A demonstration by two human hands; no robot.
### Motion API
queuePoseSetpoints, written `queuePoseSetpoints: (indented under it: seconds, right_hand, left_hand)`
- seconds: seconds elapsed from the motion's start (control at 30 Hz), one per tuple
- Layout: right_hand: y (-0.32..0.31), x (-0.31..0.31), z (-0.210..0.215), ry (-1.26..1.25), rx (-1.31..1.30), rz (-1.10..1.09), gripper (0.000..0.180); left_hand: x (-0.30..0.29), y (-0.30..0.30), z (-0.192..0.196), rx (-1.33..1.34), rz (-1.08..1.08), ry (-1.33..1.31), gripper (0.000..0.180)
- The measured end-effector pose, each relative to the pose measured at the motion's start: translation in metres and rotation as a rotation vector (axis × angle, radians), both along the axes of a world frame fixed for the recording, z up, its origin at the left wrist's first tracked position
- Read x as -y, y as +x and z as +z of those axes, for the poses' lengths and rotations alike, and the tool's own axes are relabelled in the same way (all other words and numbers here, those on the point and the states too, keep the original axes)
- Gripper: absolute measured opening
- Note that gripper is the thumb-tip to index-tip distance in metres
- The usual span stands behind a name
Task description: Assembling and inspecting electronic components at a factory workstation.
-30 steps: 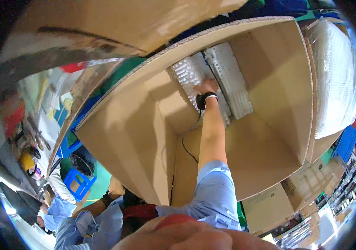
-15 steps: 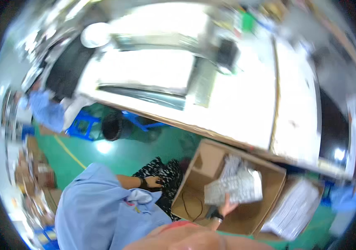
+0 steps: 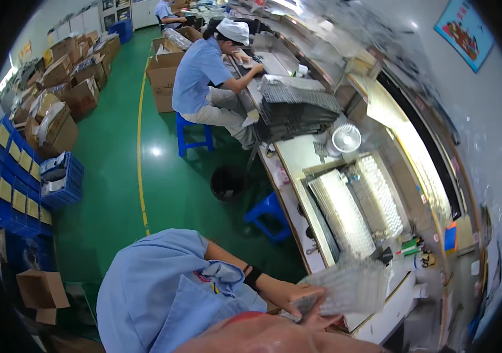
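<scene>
My left hand (image 3: 283, 293) is making a half-curled grip: its fingers are bending at the near left corner of a pale, bubbled plastic pack (image 3: 348, 289). Some fingers are showing just below, and I am taking them for my right hand (image 3: 315, 319). Most of it is hiding low in the view, so I cannot tell how wide it is spreading or whether it is gripping anything.

The pack is appearing in front of me, across the near part of the white counter (image 3: 298, 154). It is looking blurred, and I cannot tell if it is touching the surface. Beyond it, 2 bubbled slabs (image 3: 342, 210) are lying side by side, near a small white fan (image 3: 345, 137). Farther along, 1 co-worker (image 3: 197, 76) in a blue shirt is sitting.

By my judgement, I am handling something light, a little bendy and slippery on its plastic skin. The bubbles are probably crushing easily, so 2 opposite edges are offering the safer hold, with flat fingers supporting underneath, not pinching 1 corner.
</scene>
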State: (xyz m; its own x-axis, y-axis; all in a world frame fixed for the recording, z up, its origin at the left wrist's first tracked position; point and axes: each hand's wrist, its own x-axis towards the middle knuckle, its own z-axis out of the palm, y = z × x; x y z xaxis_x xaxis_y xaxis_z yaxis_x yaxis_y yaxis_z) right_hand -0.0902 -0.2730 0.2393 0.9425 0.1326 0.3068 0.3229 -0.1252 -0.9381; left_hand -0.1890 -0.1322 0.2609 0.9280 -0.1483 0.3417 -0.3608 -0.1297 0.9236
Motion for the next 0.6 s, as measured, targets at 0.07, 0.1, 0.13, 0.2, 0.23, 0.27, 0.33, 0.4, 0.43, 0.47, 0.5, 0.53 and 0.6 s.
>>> queuePoseSetpoints:
  seconds: [0.07, 0.1, 0.13, 0.2, 0.23, 0.27, 0.33, 0.4, 0.43, 0.47, 0.5, 0.53, 0.6]
  right_hand:
    - [-0.015, -0.044, 0.020, -0.055, -0.001, 0.075, 0.080]
    - [-0.022, -0.067, 0.024, -0.108, -0.028, 0.132, 0.090]
    - [-0.027, -0.088, 0.019, -0.106, -0.017, 0.138, 0.090]
    - [-0.040, -0.122, 0.006, -0.318, 0.449, 0.223, 0.088]
    - [-0.071, -0.144, 0.059, -0.271, 0.361, 0.574, 0.091]
    - [-0.089, -0.159, 0.076, -0.346, 0.453, 0.586, 0.093]
    - [-0.108, -0.188, 0.089, -0.438, 0.555, 0.626, 0.096]
    - [-0.119, -0.209, 0.094, -0.457, 0.660, 0.729, 0.102]
    - [-0.127, -0.219, 0.099, -0.456, 0.657, 0.724, 0.102]
    - [-0.137, -0.230, 0.105, -0.478, 0.714, 0.772, 0.102]
    - [-0.146, -0.240, 0.110, -0.499, 0.771, 0.818, 0.103]
    - [-0.154, -0.250, 0.107, -0.517, 0.864, 0.794, 0.105]
    - [-0.173, -0.268, 0.122, -0.566, 0.884, 0.835, 0.102]
  left_hand:
    - [-0.023, -0.016, 0.018, 0.065, 0.208, 0.093, 0.105]
    - [-0.039, -0.027, 0.027, 0.077, 0.218, 0.094, 0.105]
    - [-0.055, -0.039, 0.035, 0.059, 0.326, 0.054, 0.108]
    - [-0.090, -0.056, 0.042, -0.082, 0.368, -0.185, 0.114]
    - [-0.109, -0.064, 0.045, -0.022, 0.438, -0.282, 0.120]
    - [-0.128, -0.076, 0.059, 0.084, 0.523, -0.221, 0.117]
    - [-0.156, -0.104, 0.068, 0.199, 0.633, -0.181, 0.115]
    - [-0.174, -0.122, 0.067, 0.123, 0.739, -0.200, 0.108]
    - [-0.181, -0.132, 0.069, 0.121, 0.734, -0.198, 0.108]
    - [-0.185, -0.144, 0.077, 0.111, 0.766, -0.307, 0.106]
    - [-0.189, -0.154, 0.085, 0.100, 0.794, -0.414, 0.105]
    - [-0.192, -0.160, 0.090, 0.085, 0.875, -0.442, 0.103]
    - [-0.208, -0.165, 0.075, 0.126, 0.962, -0.463, 0.098]
